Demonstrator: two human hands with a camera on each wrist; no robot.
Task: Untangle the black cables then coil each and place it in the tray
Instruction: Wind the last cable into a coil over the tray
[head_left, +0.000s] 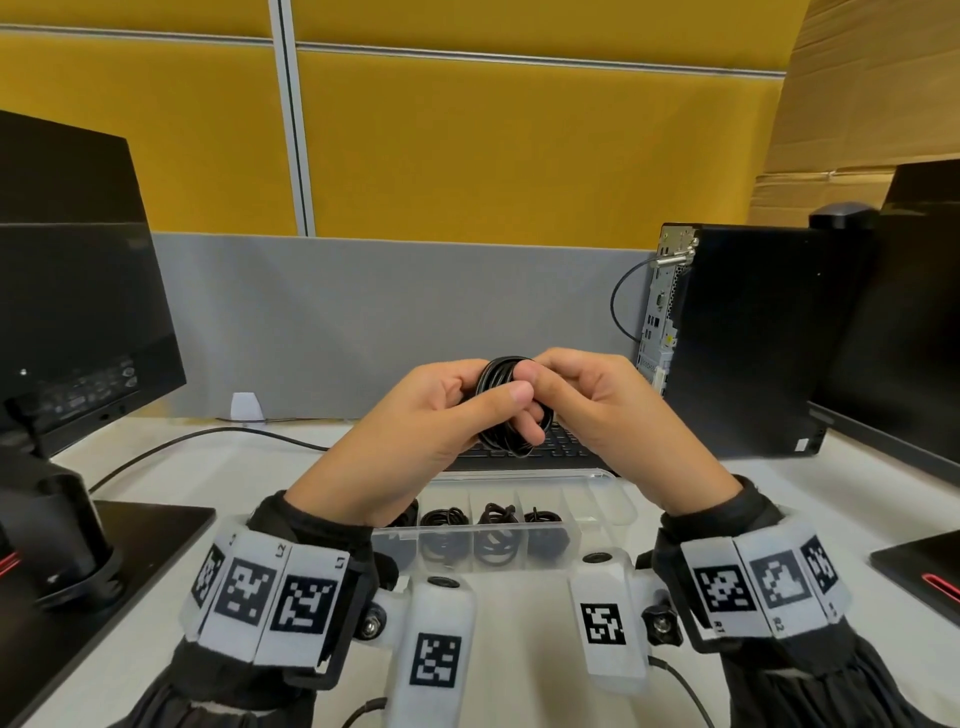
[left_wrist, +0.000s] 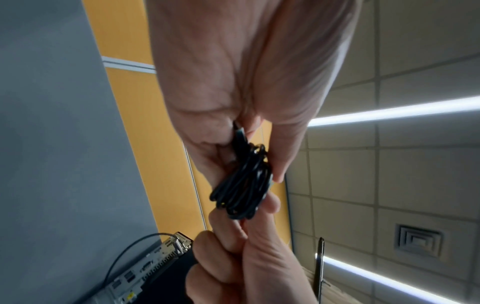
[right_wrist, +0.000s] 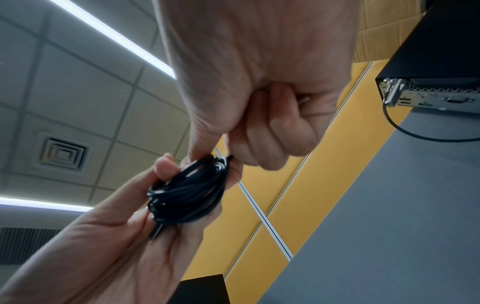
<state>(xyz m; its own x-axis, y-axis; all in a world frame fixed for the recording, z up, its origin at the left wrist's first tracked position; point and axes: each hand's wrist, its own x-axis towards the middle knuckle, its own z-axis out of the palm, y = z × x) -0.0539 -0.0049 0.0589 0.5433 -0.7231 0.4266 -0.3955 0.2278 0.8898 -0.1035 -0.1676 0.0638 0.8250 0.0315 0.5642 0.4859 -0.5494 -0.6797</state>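
Yellow and grey partition panels (head_left: 467, 182) back a white tabletop (head_left: 519, 649), with dark monitors at either side and a black desktop computer case (head_left: 748, 338) standing beyond and to the right of the grip. Below the grip, nearer the person, lies a clear plastic compartment tray (head_left: 597, 499); several of its compartments already hold small black cable coils (head_left: 441, 519), while the one at its right end looks free. Raised above the tray, the left hand (head_left: 415, 431) and the right hand (head_left: 597, 405) meet around a tight coil of thin black cable (head_left: 506, 405). Left thumb and fingers are curled round the loops, clamping them flat; the right hand pinches the coil's far edge between thumb and forefinger, its other fingers folded in. A plug end pokes out toward the left palm in the wrist views. To finish this step well, I would keep the left-hand clamp firm so the loops cannot spring apart, tuck the loose end through or under the turns, then lower the coil flat into a free compartment.
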